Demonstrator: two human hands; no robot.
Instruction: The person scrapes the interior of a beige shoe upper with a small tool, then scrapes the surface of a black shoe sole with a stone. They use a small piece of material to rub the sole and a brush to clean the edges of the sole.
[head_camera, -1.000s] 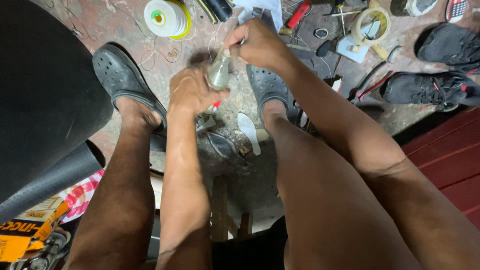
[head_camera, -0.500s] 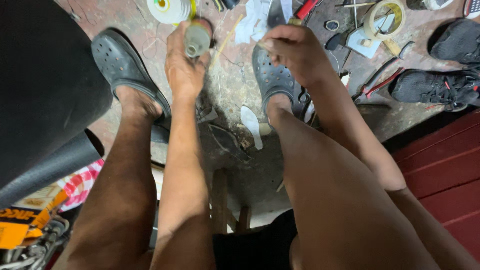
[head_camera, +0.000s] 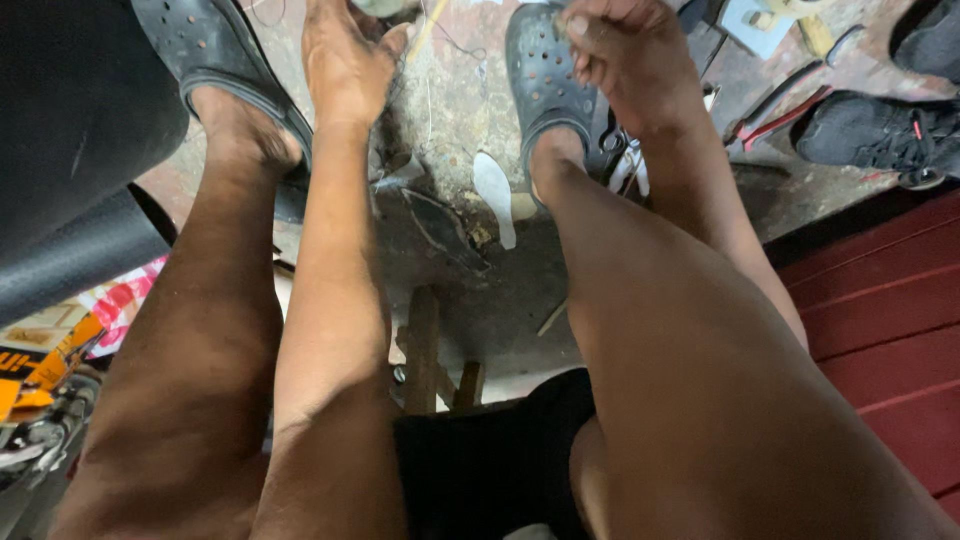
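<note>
While legs frame all, left hand closed on yellow stick, right hand curled.

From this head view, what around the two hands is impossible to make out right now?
- Head view: the left hand holds something at its fingertips, cut off by the top edge; its kind cannot be told.
- The right hand is curled; its fingers hide whatever it may hold.
- The thin yellowish stick runs off the top edge.
- The tools by the black shoe are partly cut off and too small to name.
</note>
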